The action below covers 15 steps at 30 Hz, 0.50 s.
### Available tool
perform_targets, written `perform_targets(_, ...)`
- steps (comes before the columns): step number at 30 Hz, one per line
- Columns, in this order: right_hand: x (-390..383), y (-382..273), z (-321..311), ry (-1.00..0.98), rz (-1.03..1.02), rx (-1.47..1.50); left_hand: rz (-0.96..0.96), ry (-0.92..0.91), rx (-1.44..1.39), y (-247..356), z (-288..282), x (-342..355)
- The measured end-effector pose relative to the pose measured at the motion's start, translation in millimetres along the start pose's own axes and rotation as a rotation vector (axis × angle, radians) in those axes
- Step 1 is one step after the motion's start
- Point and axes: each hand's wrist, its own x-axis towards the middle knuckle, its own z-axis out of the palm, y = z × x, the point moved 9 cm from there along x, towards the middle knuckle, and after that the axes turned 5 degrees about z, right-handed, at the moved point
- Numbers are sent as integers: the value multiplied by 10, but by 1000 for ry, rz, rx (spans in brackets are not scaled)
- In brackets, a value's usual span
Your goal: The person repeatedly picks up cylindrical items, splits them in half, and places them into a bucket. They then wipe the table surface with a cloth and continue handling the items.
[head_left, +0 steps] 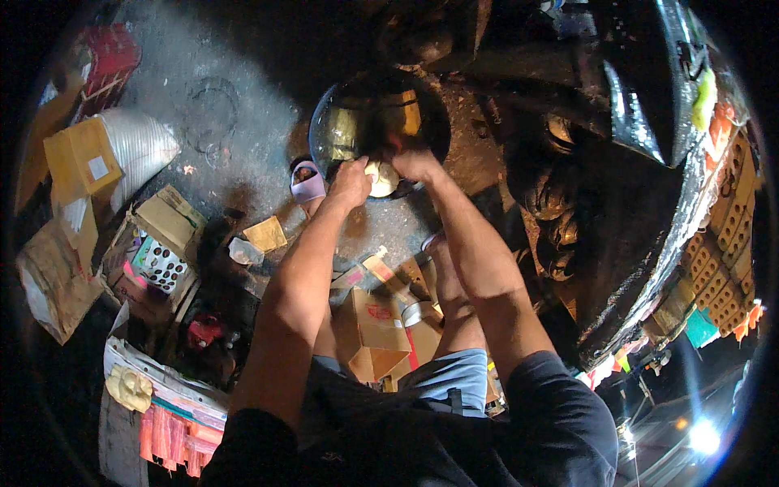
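The open carton (373, 333) is matt cardboard. The round basin (313, 126) shows a smooth, glossy rim; the floor (260, 138) appears rough.

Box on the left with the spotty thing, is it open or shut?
Open. The box has a flap folded back, and the spotty thing shows inside.

Basin (445, 122) — blk, slipper (307, 191) — lt purple
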Motion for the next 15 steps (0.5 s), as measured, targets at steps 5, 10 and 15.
perform_targets(5, 352, -456, -548, 621, -218, -534, 55, 195, 6, 26, -168, 98)
perform_targets(10, 598, -362, -294, 408, -320, -234, -207, 150, 113, -97, -343, 384)
perform_targets(15, 581, -388, -149, 271, -334, -260, -263, 181, 214, -250, -266, 761)
